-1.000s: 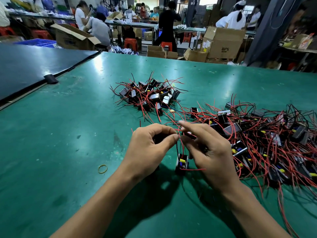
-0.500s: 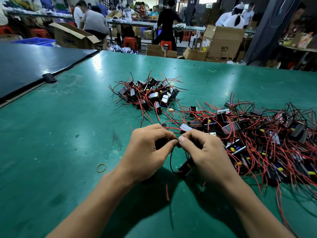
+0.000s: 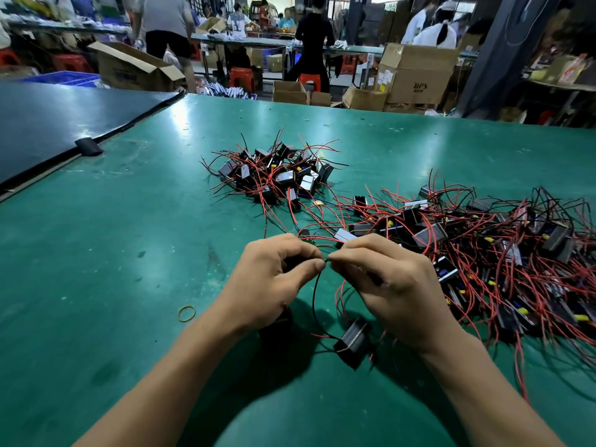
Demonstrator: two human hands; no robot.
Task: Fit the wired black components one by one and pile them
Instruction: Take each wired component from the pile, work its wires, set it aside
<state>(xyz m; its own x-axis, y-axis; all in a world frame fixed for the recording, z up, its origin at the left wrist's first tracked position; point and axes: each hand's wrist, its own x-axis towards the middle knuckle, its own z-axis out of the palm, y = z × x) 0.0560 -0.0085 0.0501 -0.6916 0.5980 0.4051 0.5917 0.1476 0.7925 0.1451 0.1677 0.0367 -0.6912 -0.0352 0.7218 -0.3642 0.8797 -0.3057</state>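
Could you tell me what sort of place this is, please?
Most likely a small electronics assembly workshop: heaps of wired black components on a green bench, cardboard cartons stacked behind, other workers at tables.

Both forearms are reaching up from the bottom edge of the frame and converging toward the centre, bare to the wrists. The left forearm [image 3: 167,382] is angling in from the lower left, the right forearm [image 3: 483,391] from the lower right. The left hand [image 3: 271,285] is showing its back to the camera, its fingers curling round a small black component [image 3: 290,262] that is mostly hidden, thumb tip pointing right. The right hand [image 3: 393,285] is mirroring it, thumb and forefinger pinching a thin black wire [image 3: 314,295]. The two sets of fingertips are meeting just above mid-frame, almost touching.
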